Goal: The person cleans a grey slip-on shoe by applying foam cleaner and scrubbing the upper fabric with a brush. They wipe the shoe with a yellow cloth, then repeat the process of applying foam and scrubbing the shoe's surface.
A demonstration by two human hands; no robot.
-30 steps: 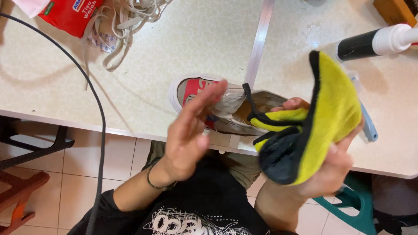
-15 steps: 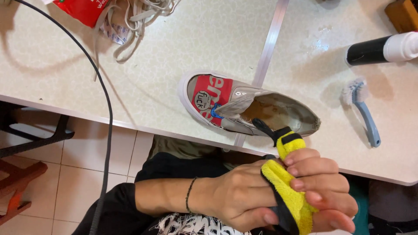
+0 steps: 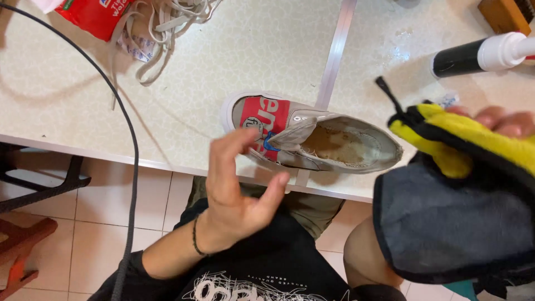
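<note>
Sitting lowest in the frame, the person's lap and black printed shirt (image 3: 262, 278) fill the bottom centre, with tiled floor (image 3: 111, 212) to the lower left. Just above, the left hand (image 3: 239, 189) hangs open with fingers spread and loosely curled, holding nothing, its fingertips in front of the near edge of the tabletop (image 3: 234, 61) and close to the shoe's toe. At the right of the frame the right hand (image 3: 501, 122) shows only as fingertips over the top of a yellow and grey cloth mitt (image 3: 457, 206) with black trim; it grips the mitt's upper edge, though how tightly it closes I cannot tell. The mitt looks soft, light and floppy, so it would be best taken by its trimmed edge or worn over the palm.

The canvas shoe (image 3: 312, 136) lies on its side at the near edge of the tabletop, centre frame, toe toward the left, laces out and opening gaping, its insole stained brown. It looks light and pliable in the upper but stiffer at the rubber sole, so the sole or heel would give the firmest hold.

Farther back, a black and white bottle (image 3: 479, 54) lies at upper right, loose laces (image 3: 161, 28) and a red packet (image 3: 95, 17) at upper left, and a black cable (image 3: 131, 167) runs down the left side.
</note>
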